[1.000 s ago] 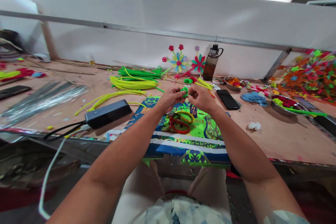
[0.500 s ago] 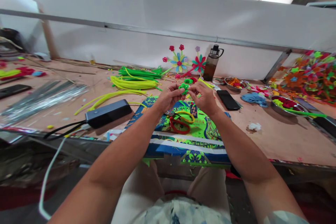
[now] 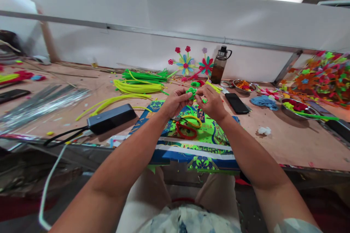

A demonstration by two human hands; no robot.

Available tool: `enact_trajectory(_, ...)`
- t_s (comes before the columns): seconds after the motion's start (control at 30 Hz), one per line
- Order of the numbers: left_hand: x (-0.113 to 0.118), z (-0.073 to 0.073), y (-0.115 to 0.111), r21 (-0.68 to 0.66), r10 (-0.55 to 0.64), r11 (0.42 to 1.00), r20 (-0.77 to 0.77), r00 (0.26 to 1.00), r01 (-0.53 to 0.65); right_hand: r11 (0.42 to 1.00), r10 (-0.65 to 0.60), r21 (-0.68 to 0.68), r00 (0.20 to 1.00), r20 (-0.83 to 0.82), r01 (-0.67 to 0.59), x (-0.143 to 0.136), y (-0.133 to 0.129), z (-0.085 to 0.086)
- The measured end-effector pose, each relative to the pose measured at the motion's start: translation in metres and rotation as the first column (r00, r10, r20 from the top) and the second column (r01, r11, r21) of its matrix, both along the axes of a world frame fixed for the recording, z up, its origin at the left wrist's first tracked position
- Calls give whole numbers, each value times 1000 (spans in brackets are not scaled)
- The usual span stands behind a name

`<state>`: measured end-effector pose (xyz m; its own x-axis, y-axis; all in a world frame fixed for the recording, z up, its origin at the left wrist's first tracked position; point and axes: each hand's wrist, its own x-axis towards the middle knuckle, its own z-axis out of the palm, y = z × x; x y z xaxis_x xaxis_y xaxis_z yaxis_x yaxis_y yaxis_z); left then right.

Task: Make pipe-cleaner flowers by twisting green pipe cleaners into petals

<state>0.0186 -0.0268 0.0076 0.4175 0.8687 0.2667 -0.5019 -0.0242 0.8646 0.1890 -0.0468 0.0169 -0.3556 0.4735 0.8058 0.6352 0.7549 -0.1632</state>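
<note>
Green fuzzy flower (image 3: 191, 91) is sitting clamped in the grip of the left hand (image 3: 176, 101), scissors (image 3: 188, 137) lying below that grip, while the right hand (image 3: 212, 101) is resting close beside it, whether pinching being unclear, and light, steady pressure is probably suiting its shape.

Could pass most easily over the right front part of the table (image 3: 298, 149), with a small white scrap (image 3: 264, 130) lying low there. Behind this part, met a blue cloth (image 3: 264, 102) and a steel bowl (image 3: 296, 115). To the right of the hands (image 3: 212, 102), had to consider a flat black phone (image 3: 236, 103). Straight beyond, was closed by upright flowers (image 3: 186, 65), a tall bottle (image 3: 218, 69) and then the white partition (image 3: 136, 49). On the left, was narrowed by yellow stems (image 3: 138, 87) and a dark box-shaped device (image 3: 112, 119), lying aslant.
</note>
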Motion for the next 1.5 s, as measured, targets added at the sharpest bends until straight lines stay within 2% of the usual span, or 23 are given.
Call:
enact_trajectory(0.2,0,2,-3,10,27,1000,8,1000,-27,993,95,-57,994,-60,-99,2,0,-1)
enact_trajectory(0.33,2,1,-3,87,65,994,-2,998,-65,997,62,-36,996,-58,-64,2,-1,1)
enact_trajectory(0.5,6,-5,2,176,174,971,-59,983,-162,1000,-1,-19,1000,-30,1,0,-2,3)
enact_trajectory(0.6,10,-10,5,168,254,957,-97,962,-235,992,-60,-117,994,-91,49,-4,2,1)
enact_trajectory(0.67,13,-11,4,165,319,940,-125,939,-298,965,-111,-257,976,-189,60,-8,5,-2)
enact_trajectory(0.73,14,-10,3,169,378,920,-145,915,-353,883,-163,-468,931,-327,-10,-13,7,-5)
enact_trajectory(0.8,13,-9,1,170,407,909,-150,901,-382,719,-208,-666,854,-477,-197,-16,8,-6)
enact_trajectory(0.87,11,-9,2,175,413,906,-156,897,-387,530,-253,-748,768,-588,-398,-18,9,-7)
enact_trajectory(0.9,10,-9,2,180,412,906,-166,896,-383,467,-263,-755,743,-615,-460,-18,9,-6)
enact_trajectory(0.93,10,-9,3,182,404,910,-178,897,-374,443,-263,-756,736,-624,-482,-18,9,-6)
enact_trajectory(0.97,9,-10,4,173,390,917,-187,902,-361,466,-248,-751,746,-618,-467,-18,8,-6)
enact_trajectory(1.0,8,-11,6,151,367,927,-191,910,-342,534,-219,-733,769,-600,-420,-17,8,-6)
enact_trajectory(1.1,7,-13,9,37,279,960,-162,947,-276,821,-106,-539,879,-464,-186,-16,7,-7)
enact_trajectory(1.13,7,-13,10,3,256,966,-146,955,-259,885,-78,-449,914,-399,-120,-16,6,-8)
enact_trajectory(1.17,6,-12,10,-23,241,969,-133,961,-246,926,-59,-372,942,-330,-72,-15,6,-9)
enact_trajectory(1.3,5,-11,11,-71,210,973,-117,971,-219,979,-36,-205,990,-133,8,-11,6,-11)
enact_trajectory(1.4,4,-11,12,-55,208,974,-153,966,-218,984,-51,-175,996,-75,37,-8,8,-12)
enact_trajectory(1.5,3,-12,13,53,275,961,-238,932,-270,981,-65,-187,998,-21,60,-6,10,-13)
